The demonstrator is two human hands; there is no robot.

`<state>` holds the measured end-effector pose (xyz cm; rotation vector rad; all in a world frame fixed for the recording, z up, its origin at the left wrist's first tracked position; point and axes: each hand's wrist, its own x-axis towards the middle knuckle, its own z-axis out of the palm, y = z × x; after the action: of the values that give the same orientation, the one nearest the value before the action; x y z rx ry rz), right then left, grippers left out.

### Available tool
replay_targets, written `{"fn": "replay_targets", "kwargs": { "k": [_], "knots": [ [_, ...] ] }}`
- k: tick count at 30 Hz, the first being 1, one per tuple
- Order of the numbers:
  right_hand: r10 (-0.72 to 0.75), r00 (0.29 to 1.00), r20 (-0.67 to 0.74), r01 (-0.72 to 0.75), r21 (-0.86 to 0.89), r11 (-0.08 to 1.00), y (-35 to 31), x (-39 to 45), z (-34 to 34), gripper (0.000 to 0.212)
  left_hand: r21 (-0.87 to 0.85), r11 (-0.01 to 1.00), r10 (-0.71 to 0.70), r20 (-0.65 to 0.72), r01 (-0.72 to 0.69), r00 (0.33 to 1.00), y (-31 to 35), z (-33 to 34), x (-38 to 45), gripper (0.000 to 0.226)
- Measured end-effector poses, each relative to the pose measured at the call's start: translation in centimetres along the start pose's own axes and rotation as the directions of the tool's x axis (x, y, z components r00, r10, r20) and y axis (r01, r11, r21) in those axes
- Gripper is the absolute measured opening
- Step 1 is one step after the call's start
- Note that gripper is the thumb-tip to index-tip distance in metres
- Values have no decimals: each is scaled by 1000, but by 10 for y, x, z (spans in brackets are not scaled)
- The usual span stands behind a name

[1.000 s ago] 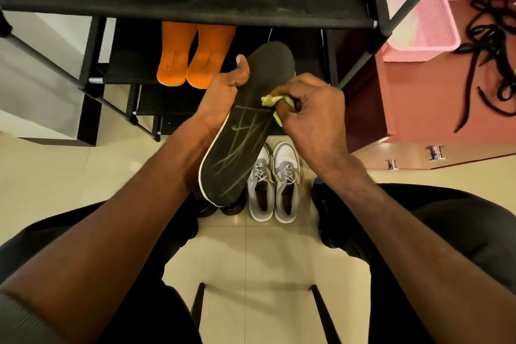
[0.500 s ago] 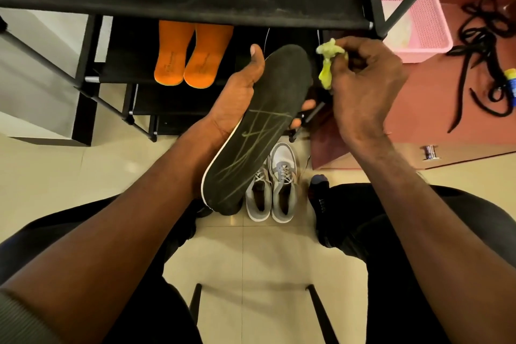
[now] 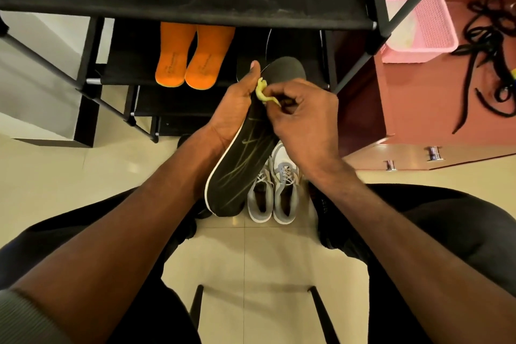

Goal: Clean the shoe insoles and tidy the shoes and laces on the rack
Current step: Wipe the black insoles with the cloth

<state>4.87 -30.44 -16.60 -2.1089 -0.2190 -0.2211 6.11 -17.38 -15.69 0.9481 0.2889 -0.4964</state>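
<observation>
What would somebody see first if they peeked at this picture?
Probably the long black insole in the middle, held by the left hand while the right hand pinches a little yellow-green cloth against it. Next, the bright orange insoles on the rack shelf behind.

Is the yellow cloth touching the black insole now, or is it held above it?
Touching. In the head view the right hand pinches the yellow cloth and presses it onto the black insole, with no gap visible; the left hand grips the insole.
</observation>
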Motion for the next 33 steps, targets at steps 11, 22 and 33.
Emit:
{"fn": "replay_targets", "kwargs": {
  "k": [11,22,33],
  "knots": [
    [73,954,-291,-133,-190,973,25,39,-34,19,51,990,-136,116,131,984,-10,15,-6,47],
    [-58,986,157,57,15,998,0,8,-3,19,141,985,108,-41,-101,993,4,2,-2,78],
    [57,978,-201,-108,-256,960,29,42,-42,25,89,992,-94,72,88,993,-1,9,-10,46]
  ]
}}
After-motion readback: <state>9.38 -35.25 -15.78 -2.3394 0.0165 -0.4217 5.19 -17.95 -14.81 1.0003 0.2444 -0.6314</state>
